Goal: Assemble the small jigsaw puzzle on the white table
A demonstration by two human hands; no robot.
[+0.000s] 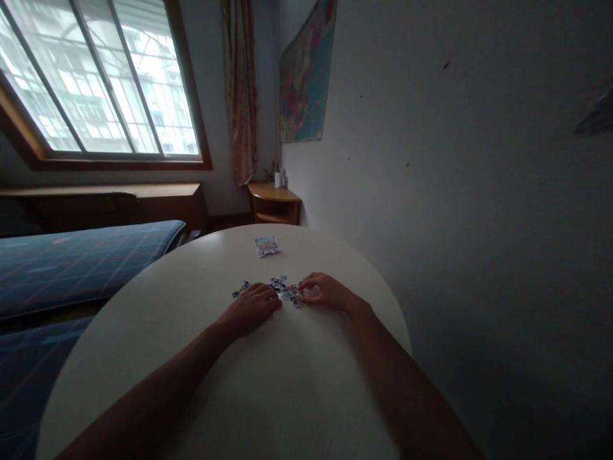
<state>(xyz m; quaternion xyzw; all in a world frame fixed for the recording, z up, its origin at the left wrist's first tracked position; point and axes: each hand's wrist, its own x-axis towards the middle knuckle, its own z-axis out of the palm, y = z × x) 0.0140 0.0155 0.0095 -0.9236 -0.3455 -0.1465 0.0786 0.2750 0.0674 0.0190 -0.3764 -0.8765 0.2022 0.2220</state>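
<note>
Small blue and multicoloured puzzle pieces (286, 289) lie scattered near the middle of a round white table (201, 300). My left hand (253, 306) rests on the table at the left side of the pieces, its fingers curled down, and it covers some of them. My right hand (324, 291) sits at the right side of the pile, with its fingers bent and the fingertips pinched at a piece. Beyond the pile lies a small printed picture card (267, 245).
A bed with a blue checked cover (71, 262) stands to the left of the table. A grey wall (454, 191) with a map (306, 76) runs close along the right. A wooden corner shelf (274, 199) and a window (96, 76) lie beyond.
</note>
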